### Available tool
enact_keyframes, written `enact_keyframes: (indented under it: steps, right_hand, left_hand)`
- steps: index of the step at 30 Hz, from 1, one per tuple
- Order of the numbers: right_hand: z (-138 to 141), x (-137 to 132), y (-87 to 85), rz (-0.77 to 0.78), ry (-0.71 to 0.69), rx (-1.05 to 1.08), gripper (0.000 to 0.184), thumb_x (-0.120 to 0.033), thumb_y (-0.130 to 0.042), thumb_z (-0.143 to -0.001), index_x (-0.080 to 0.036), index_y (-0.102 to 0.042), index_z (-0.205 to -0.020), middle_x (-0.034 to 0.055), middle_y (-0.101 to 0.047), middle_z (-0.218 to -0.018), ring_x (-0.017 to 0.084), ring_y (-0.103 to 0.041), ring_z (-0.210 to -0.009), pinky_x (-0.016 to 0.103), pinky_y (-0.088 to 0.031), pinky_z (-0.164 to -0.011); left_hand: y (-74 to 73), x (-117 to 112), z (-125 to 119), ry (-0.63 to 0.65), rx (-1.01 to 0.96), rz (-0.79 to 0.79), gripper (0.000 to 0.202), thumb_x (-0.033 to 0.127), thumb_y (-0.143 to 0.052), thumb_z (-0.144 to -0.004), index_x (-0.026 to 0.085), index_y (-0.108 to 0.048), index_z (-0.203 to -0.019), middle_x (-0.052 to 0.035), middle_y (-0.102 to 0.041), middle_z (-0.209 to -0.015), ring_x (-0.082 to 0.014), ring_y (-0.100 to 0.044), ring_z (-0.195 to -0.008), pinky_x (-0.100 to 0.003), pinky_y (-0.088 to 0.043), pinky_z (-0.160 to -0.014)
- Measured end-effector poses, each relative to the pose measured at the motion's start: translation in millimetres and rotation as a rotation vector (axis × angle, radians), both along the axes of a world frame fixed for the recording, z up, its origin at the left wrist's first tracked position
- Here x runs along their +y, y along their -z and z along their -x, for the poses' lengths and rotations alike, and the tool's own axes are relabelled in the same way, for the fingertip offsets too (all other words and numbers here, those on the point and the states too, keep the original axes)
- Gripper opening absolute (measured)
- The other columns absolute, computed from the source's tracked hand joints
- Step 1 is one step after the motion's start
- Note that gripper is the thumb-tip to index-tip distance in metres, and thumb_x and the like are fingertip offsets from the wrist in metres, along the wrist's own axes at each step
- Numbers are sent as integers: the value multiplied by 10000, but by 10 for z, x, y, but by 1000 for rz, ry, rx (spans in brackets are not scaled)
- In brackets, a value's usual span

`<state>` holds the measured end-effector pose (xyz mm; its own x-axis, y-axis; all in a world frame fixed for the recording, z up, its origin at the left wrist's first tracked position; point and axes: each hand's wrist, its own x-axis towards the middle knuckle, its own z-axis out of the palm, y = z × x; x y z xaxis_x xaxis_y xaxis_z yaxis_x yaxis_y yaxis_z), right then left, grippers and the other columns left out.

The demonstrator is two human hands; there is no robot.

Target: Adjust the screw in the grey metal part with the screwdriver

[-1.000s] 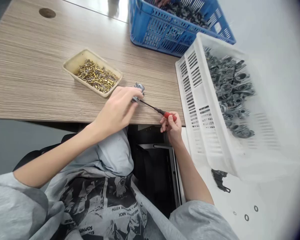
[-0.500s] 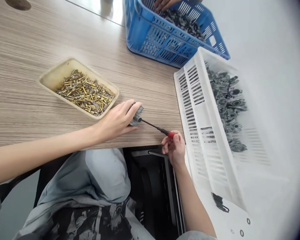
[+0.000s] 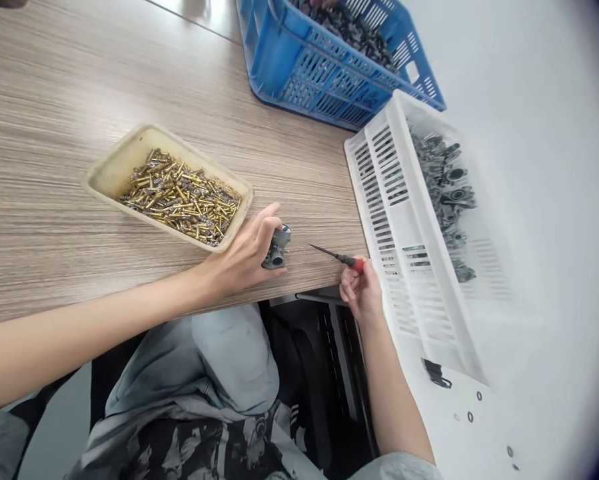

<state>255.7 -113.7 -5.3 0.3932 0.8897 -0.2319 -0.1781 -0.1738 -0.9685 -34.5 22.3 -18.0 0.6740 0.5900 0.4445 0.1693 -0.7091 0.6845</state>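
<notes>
Drew screwdriver point(image 3: 348, 260) clear of metal part point(image 3: 278, 250), toward three o'clock, apparently pausing tool work; clasping it in curled right hand point(image 3: 363, 290), holding part in half-closed left hand point(image 3: 242, 259).

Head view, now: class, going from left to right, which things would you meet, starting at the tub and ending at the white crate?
Cream tub → grey metal part → red-handled screwdriver → white crate.

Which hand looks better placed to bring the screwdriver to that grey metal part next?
Probably the right hand: it holds the red-handled screwdriver, whose tip points toward the grey metal part across a small gap. The left hand is occupied holding that part.
</notes>
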Motion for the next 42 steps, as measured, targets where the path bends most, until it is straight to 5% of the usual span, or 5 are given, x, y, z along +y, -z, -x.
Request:
enact_keyframes:
  steps: [13, 20, 42]
  right_hand:
    - [-18, 62, 0, 41, 6, 14, 476, -659, -765, -844, -211, -608, -875, -26, -678, -561, 66, -378, -264, 182, -393, -247]
    - [-60, 56, 1, 60, -23, 37, 457, -642, -770, -850, -212, -630, -915, -26, -677, -559, 70, -394, -267, 178, -404, -256]
    - [-122, 57, -60, 136, -87, 68, 416, -634, -751, -869, -228, -669, -901, -44, -641, -555, 75, -417, -291, 189, -433, -292]
  left_hand:
    - [-19, -1, 53, -4, 12, 104, 686, 291, -781, -856, 236, -333, -1372, -178, -494, -1470, -310, -544, -1370, -480, -465, -1123]
    - [-47, -5, 34, -8, 34, 97, 869, 258, -769, -861, 248, -259, -1564, -201, -366, -1595, -356, -386, -1515, -533, -387, -1218]
    - [16, 4, 13, 6, -90, 81, 749, 208, -802, -805, 198, -406, -1441, -183, -509, -1444, -340, -501, -1413, -500, -456, -1184]
